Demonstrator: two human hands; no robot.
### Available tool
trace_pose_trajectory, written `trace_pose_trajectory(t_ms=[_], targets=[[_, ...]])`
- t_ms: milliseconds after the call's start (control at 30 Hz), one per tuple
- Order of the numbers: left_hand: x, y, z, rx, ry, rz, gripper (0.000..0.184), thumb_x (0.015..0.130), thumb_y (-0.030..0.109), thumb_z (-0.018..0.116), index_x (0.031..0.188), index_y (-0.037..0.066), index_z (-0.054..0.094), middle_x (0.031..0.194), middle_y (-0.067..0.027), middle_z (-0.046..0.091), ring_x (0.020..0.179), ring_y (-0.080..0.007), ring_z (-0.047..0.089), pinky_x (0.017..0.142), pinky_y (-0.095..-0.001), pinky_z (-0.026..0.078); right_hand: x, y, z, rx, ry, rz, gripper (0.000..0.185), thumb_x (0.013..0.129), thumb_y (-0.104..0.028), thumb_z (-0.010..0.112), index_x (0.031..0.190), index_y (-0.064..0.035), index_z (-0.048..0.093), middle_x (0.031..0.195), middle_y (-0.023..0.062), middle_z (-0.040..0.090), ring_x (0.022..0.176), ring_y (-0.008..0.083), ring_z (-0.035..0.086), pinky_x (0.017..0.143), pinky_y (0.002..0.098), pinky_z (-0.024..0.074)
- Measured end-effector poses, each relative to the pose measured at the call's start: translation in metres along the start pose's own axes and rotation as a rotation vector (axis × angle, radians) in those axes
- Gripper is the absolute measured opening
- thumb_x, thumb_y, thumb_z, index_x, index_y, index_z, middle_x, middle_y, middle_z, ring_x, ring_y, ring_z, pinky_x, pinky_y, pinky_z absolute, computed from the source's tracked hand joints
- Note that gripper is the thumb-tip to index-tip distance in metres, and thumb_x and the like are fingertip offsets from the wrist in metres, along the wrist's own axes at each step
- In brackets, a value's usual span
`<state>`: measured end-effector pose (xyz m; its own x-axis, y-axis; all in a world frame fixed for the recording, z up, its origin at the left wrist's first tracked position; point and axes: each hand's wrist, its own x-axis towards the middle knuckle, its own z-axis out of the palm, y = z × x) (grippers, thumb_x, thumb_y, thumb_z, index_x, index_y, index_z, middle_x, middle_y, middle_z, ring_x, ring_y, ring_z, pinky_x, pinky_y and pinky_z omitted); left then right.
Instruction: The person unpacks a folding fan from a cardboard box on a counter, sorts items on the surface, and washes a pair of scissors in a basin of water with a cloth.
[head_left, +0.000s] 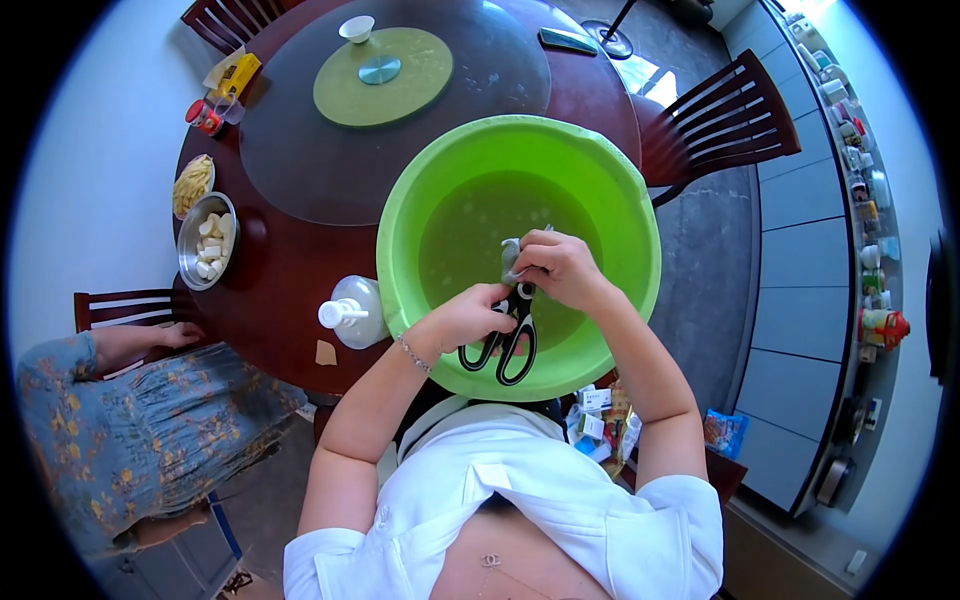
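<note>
A large green basin point(640, 220) of murky water stands at the table's near edge, with both hands over it. My left hand point(472, 318) is closed around black-handled kitchen scissors point(518, 345), whose handle loops point back toward me. The blade end is close to my right hand and partly hidden by the fingers. My right hand point(556, 268) pinches a small grey-white, shrimp-like piece point(510, 258) beside the blades. Its exact kind is hard to make out.
Left of the basin stands a clear pump bottle point(355, 312). Farther left are a metal bowl of white chunks point(208, 241) and a plate of pale strips point(193, 187). Another person point(160, 430) sits at the left. A wooden chair point(735, 130) stands at the right.
</note>
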<state>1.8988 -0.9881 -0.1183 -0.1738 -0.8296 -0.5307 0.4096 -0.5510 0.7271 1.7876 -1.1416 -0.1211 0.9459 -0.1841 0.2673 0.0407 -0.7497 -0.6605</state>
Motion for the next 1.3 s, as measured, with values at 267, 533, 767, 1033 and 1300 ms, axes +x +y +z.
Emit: trace_pose_trajectory(t_ms=[267, 533, 767, 1033, 1300], targets=[[-0.004, 0.005, 0.007, -0.144, 0.098, 0.084, 0.030, 0.077, -0.002, 0.048, 0.107, -0.001, 0.047, 0.085, -0.0109, 0.062, 0.070, -0.0183, 0.064, 0.048, -0.0240, 0.047, -0.017, 0.006, -0.004, -0.019, 0.229, 0.106, 0.017, 0.060, 0.002, 0.069, 0.071, -0.0048, 0.058, 0.076, 0.0072, 0.054, 0.064, 0.0230, 0.055, 0.052, 0.0302, 0.0431], [-0.011, 0.025, 0.004, -0.102, 0.111, 0.093, 0.026, 0.079, -0.002, 0.047, 0.105, 0.001, 0.049, 0.086, -0.0104, 0.062, 0.072, -0.0174, 0.064, 0.048, -0.0230, 0.046, -0.018, 0.016, -0.007, 0.457, 0.505, 0.338, 0.011, 0.072, 0.002, 0.066, 0.078, 0.0000, 0.057, 0.078, 0.0025, 0.051, 0.072, 0.0101, 0.048, 0.063, 0.0213, 0.0389], [-0.005, 0.019, 0.007, -0.077, 0.135, 0.089, 0.027, 0.077, -0.002, 0.047, 0.103, 0.000, 0.049, 0.084, -0.0096, 0.062, 0.069, -0.0164, 0.064, 0.050, -0.0238, 0.048, -0.010, -0.004, 0.005, 0.269, 0.366, 0.304, 0.016, 0.068, -0.002, 0.069, 0.080, -0.0004, 0.059, 0.074, 0.0056, 0.053, 0.066, 0.0159, 0.051, 0.059, 0.0255, 0.0417], [0.002, 0.002, 0.004, -0.028, 0.151, 0.120, 0.025, 0.074, -0.002, 0.047, 0.099, -0.002, 0.050, 0.080, -0.0093, 0.062, 0.066, -0.0161, 0.063, 0.052, -0.0256, 0.050, -0.010, 0.007, 0.017, 0.271, 0.328, 0.364, 0.015, 0.067, -0.003, 0.071, 0.078, -0.0007, 0.061, 0.072, 0.0058, 0.055, 0.064, 0.0157, 0.053, 0.058, 0.0259, 0.0431], [-0.001, 0.006, 0.005, -0.016, 0.157, 0.089, 0.024, 0.073, -0.003, 0.047, 0.097, -0.003, 0.050, 0.081, -0.0098, 0.062, 0.066, -0.0167, 0.063, 0.054, -0.0265, 0.051, -0.005, 0.002, 0.004, 0.190, 0.243, 0.263, 0.012, 0.068, -0.001, 0.069, 0.078, -0.0002, 0.062, 0.072, 0.0068, 0.055, 0.062, 0.0173, 0.053, 0.058, 0.0266, 0.0438]])
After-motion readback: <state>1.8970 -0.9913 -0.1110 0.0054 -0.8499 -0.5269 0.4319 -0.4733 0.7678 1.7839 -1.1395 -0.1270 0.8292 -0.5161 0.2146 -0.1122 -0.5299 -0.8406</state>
